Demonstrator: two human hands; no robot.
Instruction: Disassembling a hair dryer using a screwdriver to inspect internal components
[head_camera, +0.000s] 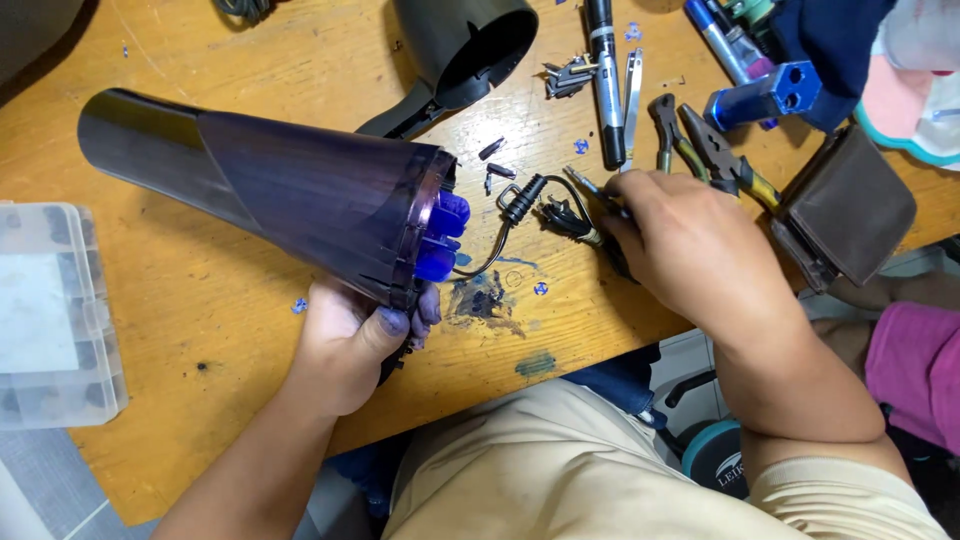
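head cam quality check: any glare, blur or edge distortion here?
Head view: sharp and evenly lit across the wooden table; soft sheen streaks on the dark translucent cone housing in the left hand, no blown-out glare; right hand casts a short soft shadow over the black cord; no motion blur; the clear plastic box at the left edge looks pale and slightly washed out.

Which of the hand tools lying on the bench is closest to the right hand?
The pliers with dark jaws, just above the right hand; the marker and metal tweezers lie farther left.
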